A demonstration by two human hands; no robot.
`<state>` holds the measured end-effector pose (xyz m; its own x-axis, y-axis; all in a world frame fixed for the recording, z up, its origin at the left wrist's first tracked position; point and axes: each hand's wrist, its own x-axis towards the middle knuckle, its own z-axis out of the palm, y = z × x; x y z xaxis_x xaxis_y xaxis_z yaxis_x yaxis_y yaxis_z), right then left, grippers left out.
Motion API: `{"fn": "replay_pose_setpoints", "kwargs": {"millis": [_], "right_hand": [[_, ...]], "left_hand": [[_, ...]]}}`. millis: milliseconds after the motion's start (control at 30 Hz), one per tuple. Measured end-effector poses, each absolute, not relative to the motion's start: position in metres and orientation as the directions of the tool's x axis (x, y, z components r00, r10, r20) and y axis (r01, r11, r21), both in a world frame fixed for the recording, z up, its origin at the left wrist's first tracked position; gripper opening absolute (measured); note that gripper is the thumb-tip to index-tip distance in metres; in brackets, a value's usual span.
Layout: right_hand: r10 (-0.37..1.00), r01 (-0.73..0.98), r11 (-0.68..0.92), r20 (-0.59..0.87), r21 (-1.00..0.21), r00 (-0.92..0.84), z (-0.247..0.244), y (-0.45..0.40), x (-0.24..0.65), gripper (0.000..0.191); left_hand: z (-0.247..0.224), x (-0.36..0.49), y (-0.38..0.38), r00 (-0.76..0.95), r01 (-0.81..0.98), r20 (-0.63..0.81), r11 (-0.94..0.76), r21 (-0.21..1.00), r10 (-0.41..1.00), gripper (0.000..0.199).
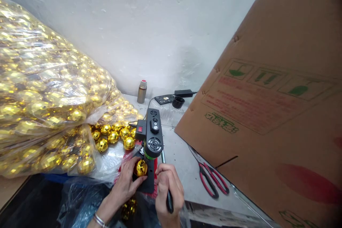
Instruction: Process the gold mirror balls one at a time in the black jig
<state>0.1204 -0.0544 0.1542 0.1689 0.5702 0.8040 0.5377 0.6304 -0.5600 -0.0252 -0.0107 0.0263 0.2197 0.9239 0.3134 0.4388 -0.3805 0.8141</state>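
My left hand (127, 177) is closed around one gold mirror-faceted ball (141, 167), thumb and fingers on its sides. The ball sits on the dark base plate of a small black bench machine (154, 131), right under its head. A metal lever (163, 156) with a black grip stands at the machine's right side. Wrapped around this lever, my right hand (169, 188) leaves the grip's black end showing below the fingers. Where the ball meets the head is partly hidden by the machine.
A large clear bag (53, 89) of gold balls fills the left, with several loose balls (113, 136) at its mouth. Red-handled scissors (211, 180) lie right, beside a big cardboard box (267, 96). Near the wall are a thermos (142, 92), a black cup (178, 102) and a power adapter (184, 93).
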Motion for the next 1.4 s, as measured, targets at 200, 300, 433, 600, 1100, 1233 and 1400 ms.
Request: {"fn": "replay_pose_setpoints", "kwargs": {"millis": [200, 300, 433, 600, 1100, 1233, 1400], "right_hand": [[0.571, 0.537, 0.631, 0.804, -0.56, 0.167, 0.153, -0.053, 0.121, 0.028], [0.574, 0.545, 0.623, 0.801, -0.561, 0.169, 0.154, -0.054, 0.121, 0.027], [0.574, 0.545, 0.622, 0.801, -0.562, 0.17, 0.156, -0.055, 0.122, 0.027], [0.565, 0.552, 0.638, 0.813, -0.537, 0.139, 0.156, -0.055, 0.123, 0.027], [0.478, 0.594, 0.646, 0.861, -0.479, 0.173, 0.125, -0.048, 0.123, 0.029], [0.478, 0.591, 0.619, 0.845, -0.517, 0.239, 0.128, -0.05, 0.117, 0.03], [0.545, 0.536, 0.551, 0.762, -0.64, 0.349, 0.13, -0.056, 0.106, 0.031]], "left_hand": [[0.03, -0.026, -0.011, 0.289, 0.491, 0.294, -0.405, 0.771, 0.911, 0.054], [0.035, -0.018, -0.004, 0.286, 0.541, 0.268, -0.386, 0.747, 0.92, 0.048], [0.038, -0.004, 0.005, 0.29, 0.597, 0.261, -0.387, 0.703, 0.921, 0.042], [0.036, -0.001, 0.007, 0.299, 0.602, 0.237, -0.375, 0.705, 0.924, 0.037], [0.028, 0.0, 0.004, 0.279, 0.612, 0.221, -0.351, 0.709, 0.934, 0.042], [0.03, 0.0, 0.003, 0.281, 0.607, 0.21, -0.343, 0.717, 0.936, 0.041], [0.038, 0.002, 0.003, 0.289, 0.605, 0.159, -0.309, 0.734, 0.944, 0.04]]}}
